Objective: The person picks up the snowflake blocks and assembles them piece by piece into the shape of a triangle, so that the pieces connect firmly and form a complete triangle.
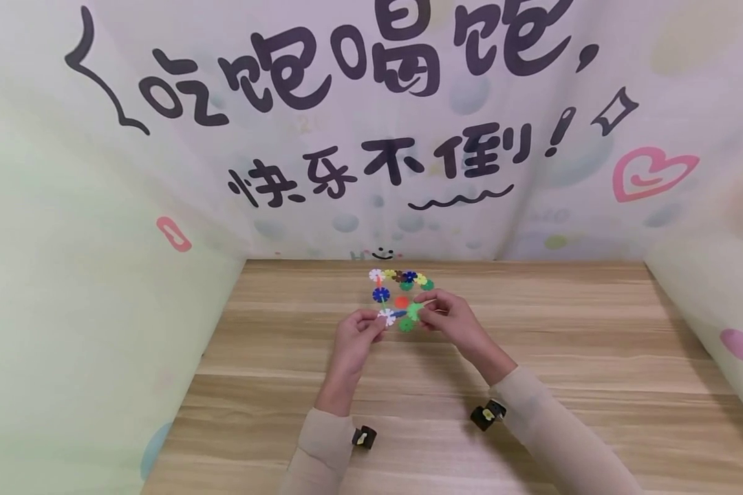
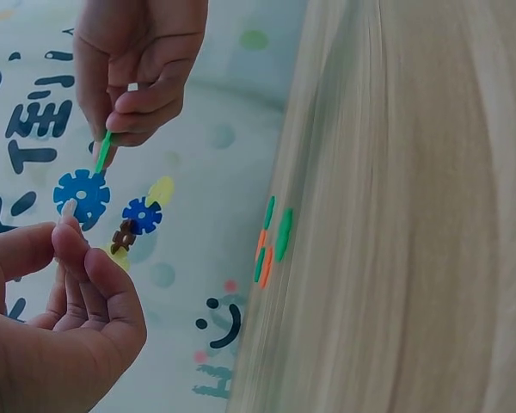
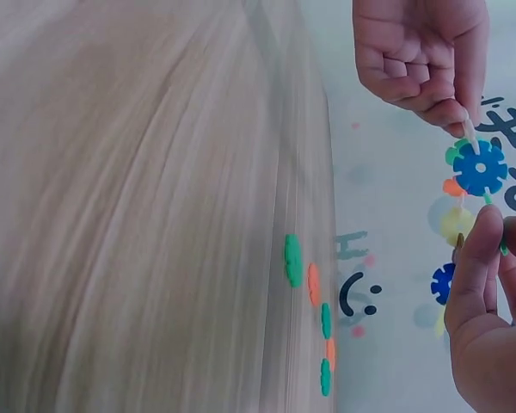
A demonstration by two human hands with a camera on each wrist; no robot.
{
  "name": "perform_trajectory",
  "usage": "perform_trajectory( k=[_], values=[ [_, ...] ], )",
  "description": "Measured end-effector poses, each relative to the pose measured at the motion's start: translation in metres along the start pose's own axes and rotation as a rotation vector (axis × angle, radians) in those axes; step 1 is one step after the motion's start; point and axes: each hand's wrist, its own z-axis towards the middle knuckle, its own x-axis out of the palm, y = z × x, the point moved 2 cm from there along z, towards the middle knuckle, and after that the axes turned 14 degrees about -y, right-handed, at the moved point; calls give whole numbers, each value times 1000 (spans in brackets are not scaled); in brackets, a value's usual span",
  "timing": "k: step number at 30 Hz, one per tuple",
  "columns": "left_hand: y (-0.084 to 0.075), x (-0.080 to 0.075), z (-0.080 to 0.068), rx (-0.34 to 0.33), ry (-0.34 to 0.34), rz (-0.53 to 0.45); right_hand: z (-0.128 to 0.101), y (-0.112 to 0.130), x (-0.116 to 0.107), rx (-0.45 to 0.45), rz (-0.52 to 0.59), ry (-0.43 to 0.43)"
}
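Observation:
My left hand [image 1: 354, 337] pinches a white notched snowflake disc [image 1: 386, 317] between thumb and fingers. A light green snowflake disc [image 1: 415, 311] is pinched by my right hand [image 1: 455, 322]. Between the two stands a blue snowflake disc [image 2: 82, 198], seen face-on in the left wrist view and joined to both held discs. From the white disc a chain of linked discs runs up, with another blue disc [image 1: 380, 295] and a second white one [image 1: 377, 275], then bends right through brown [image 1: 400, 276], dark blue [image 1: 411, 277] and yellow [image 1: 422, 280] discs. Fingers partly cover the held discs.
Several loose green and orange discs lie on the wooden table, among them a green disc [image 1: 406, 324], an orange disc [image 1: 401, 302] and a green disc [image 3: 293, 261]. A printed cloth wall [image 1: 371, 234] rises behind the table, with side walls left and right.

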Motion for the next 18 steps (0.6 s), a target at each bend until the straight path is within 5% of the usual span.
perform_trajectory(
  k=[11,18],
  values=[
    [0,0,1,-18,21,28,-3,3,4,4,0,-1],
    [-1,0,0,-12,29,41,10,-16,3,-13,-30,-5]
  ],
)
